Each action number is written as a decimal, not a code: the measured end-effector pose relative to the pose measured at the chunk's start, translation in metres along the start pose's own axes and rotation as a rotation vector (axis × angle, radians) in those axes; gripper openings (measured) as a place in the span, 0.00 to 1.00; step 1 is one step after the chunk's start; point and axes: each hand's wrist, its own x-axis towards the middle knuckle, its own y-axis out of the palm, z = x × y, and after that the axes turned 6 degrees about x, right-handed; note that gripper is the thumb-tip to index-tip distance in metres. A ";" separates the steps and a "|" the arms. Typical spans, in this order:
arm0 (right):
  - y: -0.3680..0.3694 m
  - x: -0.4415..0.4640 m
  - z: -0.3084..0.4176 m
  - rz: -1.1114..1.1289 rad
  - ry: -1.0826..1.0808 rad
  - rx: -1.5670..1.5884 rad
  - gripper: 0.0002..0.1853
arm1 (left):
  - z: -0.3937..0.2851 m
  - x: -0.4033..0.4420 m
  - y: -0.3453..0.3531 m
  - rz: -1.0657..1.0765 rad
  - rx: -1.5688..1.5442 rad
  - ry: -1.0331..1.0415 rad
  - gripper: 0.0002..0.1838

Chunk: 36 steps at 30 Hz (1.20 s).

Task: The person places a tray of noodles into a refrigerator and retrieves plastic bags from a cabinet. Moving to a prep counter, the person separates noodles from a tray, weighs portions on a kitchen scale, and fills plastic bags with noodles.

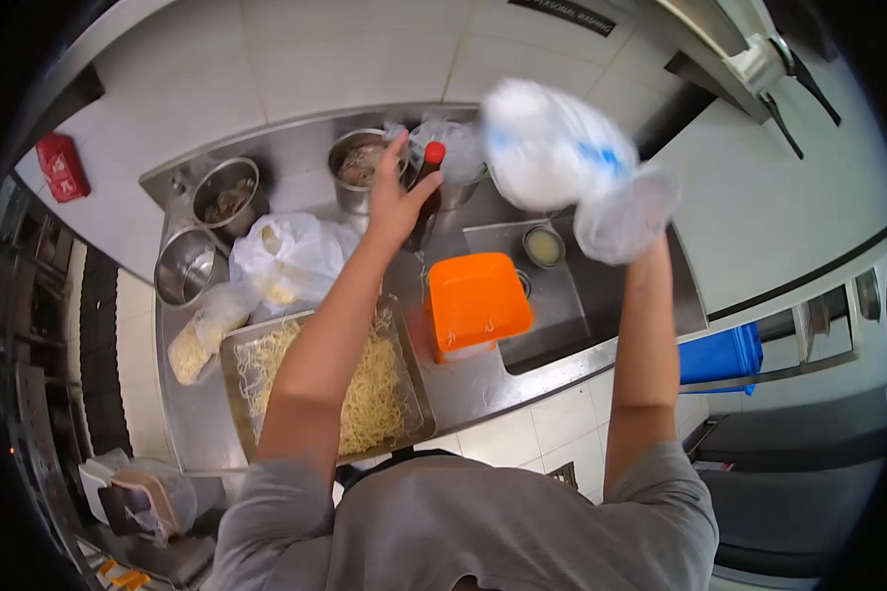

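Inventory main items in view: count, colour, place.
noodles: 1 spread, yellow, in tray
tray: 1, silver, front left
tub: 1, orange, by sink
sink: 1, grey, right side
cup: 1, silver, in sink
pots: 4, silver, back and left
bottle: 1, dark, by left hand
clear bags: 2, colourless, beside tray, at back
white bag: 1, white, behind tray
lifted bag: 1, white-blue, right hand
red packet: 1, red, far left
left hand: 1, bare, open at bottle
right hand: 1, bare, holding lifted bag
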 end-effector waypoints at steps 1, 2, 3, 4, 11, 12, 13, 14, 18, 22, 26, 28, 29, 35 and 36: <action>0.000 -0.022 -0.012 -0.010 0.041 -0.006 0.20 | -0.053 -0.008 -0.005 0.041 -0.192 0.017 0.58; 0.002 -0.043 -0.023 -0.012 0.075 -0.036 0.19 | -0.099 -0.024 -0.006 0.087 -0.384 0.016 0.62; 0.008 -0.064 -0.035 -0.007 0.099 -0.081 0.19 | -0.119 -0.035 -0.005 0.181 -0.245 0.177 0.67; 0.017 -0.082 -0.043 0.008 0.113 -0.138 0.19 | -0.134 -0.044 -0.003 0.269 -0.099 0.343 0.71; 0.080 -0.133 -0.051 -0.072 -0.258 -0.890 0.18 | -0.179 -0.070 -0.023 0.066 -0.129 0.335 0.70; 0.056 -0.119 -0.053 -0.052 -0.634 -0.903 0.26 | -0.183 -0.077 -0.038 0.101 -0.164 0.322 0.67; 0.084 -0.150 -0.026 0.040 -0.626 -0.674 0.23 | -0.178 -0.083 -0.050 0.089 -0.102 0.340 0.64; 0.103 -0.179 -0.009 0.193 -0.604 -0.528 0.21 | -0.173 -0.089 -0.063 0.077 -0.040 0.358 0.62; 0.169 -0.234 -0.021 0.672 -1.018 -1.008 0.17 | -0.167 -0.117 -0.106 0.004 0.263 0.493 0.56; 0.212 -0.253 -0.079 0.644 -0.936 -1.277 0.13 | -0.168 -0.145 -0.146 -0.106 0.557 0.646 0.52; 0.224 -0.273 -0.125 0.786 -0.823 -1.093 0.09 | -0.160 -0.170 -0.204 -0.240 0.631 0.353 0.50; 0.228 -0.276 -0.145 0.674 -0.744 -0.970 0.11 | -0.153 -0.179 -0.241 -0.369 0.541 0.184 0.52; 0.227 -0.268 -0.165 0.562 -0.678 -0.948 0.12 | -0.142 -0.188 -0.259 -0.393 0.581 0.236 0.53; 0.255 -0.249 -0.239 0.446 -0.903 -0.931 0.22 | -0.122 -0.234 -0.325 -0.345 0.777 0.517 0.54; 0.280 -0.271 -0.231 0.494 -0.714 -0.715 0.22 | -0.118 -0.240 -0.331 -0.298 0.813 0.537 0.56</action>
